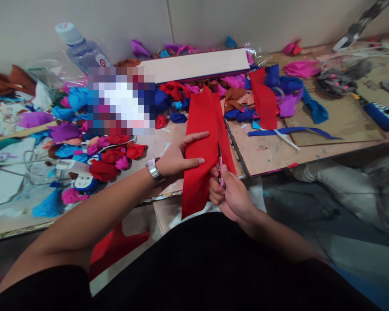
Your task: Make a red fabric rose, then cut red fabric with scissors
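A long red strip of cloth or crepe paper [199, 116] lies over the table edge, its near end hanging toward my body. On top of it rests my left hand [178, 157], thumb and forefinger stretched apart; the other fingers are mostly hidden. A silver watch [153, 169] is on that wrist. My right hand [231, 192] is closed around small scissors [221, 172] with pinkish handles. Their blades point away from me, at a lengthwise cut in the red strip. A narrower red part [226, 144] lies to the right of the cut.
Crumpled colored pieces [65, 131] pile up at left, near a plastic bottle [87, 49] and power strip [84, 182]. A pale board [194, 65] lies behind. At right are another red piece [264, 101], a blue strip [294, 131] and cardboard [340, 123]. Part of the left is pixelated.
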`<state>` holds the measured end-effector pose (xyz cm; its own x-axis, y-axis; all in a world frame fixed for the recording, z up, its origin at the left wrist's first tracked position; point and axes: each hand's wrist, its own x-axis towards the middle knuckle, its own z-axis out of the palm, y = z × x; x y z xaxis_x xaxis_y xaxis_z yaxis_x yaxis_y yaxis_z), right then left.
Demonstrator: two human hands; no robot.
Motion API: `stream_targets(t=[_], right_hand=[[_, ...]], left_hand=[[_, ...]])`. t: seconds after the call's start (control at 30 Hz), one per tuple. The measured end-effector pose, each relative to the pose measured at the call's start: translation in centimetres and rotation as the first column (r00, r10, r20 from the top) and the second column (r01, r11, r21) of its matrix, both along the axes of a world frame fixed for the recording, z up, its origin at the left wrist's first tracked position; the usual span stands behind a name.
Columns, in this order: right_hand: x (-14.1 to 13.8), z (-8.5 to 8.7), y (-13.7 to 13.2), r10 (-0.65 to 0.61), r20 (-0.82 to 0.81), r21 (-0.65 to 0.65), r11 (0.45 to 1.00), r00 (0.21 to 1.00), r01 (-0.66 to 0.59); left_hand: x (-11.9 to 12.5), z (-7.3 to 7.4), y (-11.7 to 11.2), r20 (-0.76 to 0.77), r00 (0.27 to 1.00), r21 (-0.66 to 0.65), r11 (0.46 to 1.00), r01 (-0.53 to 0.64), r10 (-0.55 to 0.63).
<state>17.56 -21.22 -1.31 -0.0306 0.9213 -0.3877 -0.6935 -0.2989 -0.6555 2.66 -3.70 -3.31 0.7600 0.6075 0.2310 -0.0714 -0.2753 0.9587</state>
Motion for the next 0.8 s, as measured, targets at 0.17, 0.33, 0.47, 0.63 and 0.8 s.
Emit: stream_targets(t=[0.17,0.33,0.47,0.63,0.8], right_hand=[[0.05,0.13,0.1,0.009,0.002,0.0,1.0,1.0,-0.009],[-0.01,-0.03,-0.11,0.025,-0.008,-0.013,1.0,1.0,-0.025],[-0.28,-0.39,-0.38,0.049,-0.013,-0.021,0.999,0.999,-0.049],[-0.37,-0.62,-0.74,0.051,-0.036,-0.037,0.998,0.998,-0.052],[-0.19,-0.38,-0.88,0.063,-0.048,-0.029,0.998,0.997,-0.064]], left_hand=[[0.06,0.39,-0.03,0.021,1.0,0.032,0.999,-0.018,0.018],[0.35,0.29,-0.2,0.039,0.989,-0.053,0.989,-0.138,0.14],[0.64,-0.32,0.13,-0.034,0.952,-0.084,0.948,-0.308,0.306],[0.66,-0.19,0.34,-0.059,0.94,-0.051,0.94,-0.338,0.335],[0.38,0.14,0.2,-0.031,0.964,-0.042,0.964,-0.264,0.263]])
